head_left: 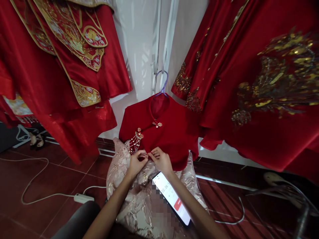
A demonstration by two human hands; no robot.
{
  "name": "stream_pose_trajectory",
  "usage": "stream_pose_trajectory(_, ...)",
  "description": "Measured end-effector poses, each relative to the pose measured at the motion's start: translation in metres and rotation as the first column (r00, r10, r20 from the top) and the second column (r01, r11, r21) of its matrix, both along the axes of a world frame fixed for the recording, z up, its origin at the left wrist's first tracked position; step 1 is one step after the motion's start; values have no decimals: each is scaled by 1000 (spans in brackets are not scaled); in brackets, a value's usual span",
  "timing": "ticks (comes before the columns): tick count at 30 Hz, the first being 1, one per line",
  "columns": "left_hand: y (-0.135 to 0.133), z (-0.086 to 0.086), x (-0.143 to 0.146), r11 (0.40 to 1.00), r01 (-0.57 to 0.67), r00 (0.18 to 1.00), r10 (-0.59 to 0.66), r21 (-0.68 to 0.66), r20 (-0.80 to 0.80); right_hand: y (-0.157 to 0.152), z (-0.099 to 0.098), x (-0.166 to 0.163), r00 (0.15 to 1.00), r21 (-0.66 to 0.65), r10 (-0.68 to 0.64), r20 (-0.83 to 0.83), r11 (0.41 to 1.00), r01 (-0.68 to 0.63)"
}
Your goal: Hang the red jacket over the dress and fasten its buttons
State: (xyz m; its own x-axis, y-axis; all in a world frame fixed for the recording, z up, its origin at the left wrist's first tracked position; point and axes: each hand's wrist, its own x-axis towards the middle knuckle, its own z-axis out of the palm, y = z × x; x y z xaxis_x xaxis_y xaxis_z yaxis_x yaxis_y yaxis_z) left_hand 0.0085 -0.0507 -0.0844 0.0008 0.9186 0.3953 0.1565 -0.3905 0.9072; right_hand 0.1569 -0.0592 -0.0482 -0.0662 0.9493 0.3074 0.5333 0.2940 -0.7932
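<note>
A red high-collared top (pixel 171 129) hangs on a purple hanger (pixel 163 83) in front of me. A small jewelled clasp (pixel 157 124) sits below its collar, and a brooch with beaded tassels (pixel 138 135) lies on its front left. At the lower front of the top, my left hand (pixel 137 163) is closed in a pinch. My right hand (pixel 161 160) pinches close beside it, fingertips nearly meeting. Something tiny and light shows between the fingertips, too small to name. Below the hands, a pale shiny patterned cloth (pixel 134 207) spreads over my lap.
A lit phone (pixel 171 199) lies on the pale cloth, partly behind my right forearm. Red embroidered garments (pixel 74 43) hang at left, and a gold-sequined red garment (pixel 269 132) at right. A white cable (pixel 32 179) with a small box (pixel 83 198) crosses the tiled floor.
</note>
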Motion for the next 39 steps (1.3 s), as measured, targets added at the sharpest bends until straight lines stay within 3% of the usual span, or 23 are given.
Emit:
stream_pose_trajectory(9, -1, 0, -2, 1000, -10, 1000, 10, -8, 3, -5, -1, -4, 993, 46, -65, 94, 997, 61)
stream_pose_trajectory(15, 1, -1, -4, 1000, -1, 1000, 1, -16, -7, 0, -6, 0, 999, 75, 36, -3, 997, -36)
stream_pose_trajectory(21, -1, 2, -3, 1000, -2, 999, 2, 4, -46, 1, -3, 1, 998, 78, 42, 35, 996, -45)
stream_pose_trajectory(26, -2, 2, -2, 999, 14, 997, -11, 31, -79, 3, 1, 4, 994, 14, 94, -48, 996, -93)
stream_pose_trajectory(30, -2, 2, -2, 995, -61, 996, 66, 73, -66, 7, 11, 15, 978, -59, 199, -59, 977, -202)
stream_pose_trajectory(35, -4, 4, -3, 972, -201, 978, 205, 118, -26, 5, 34, 31, 992, -78, 89, 89, 994, -82)
stream_pose_trajectory(39, -7, 6, -3, 980, -105, 981, 130, 167, -147, 1, 43, 35, 960, -34, -40, 275, 998, 51)
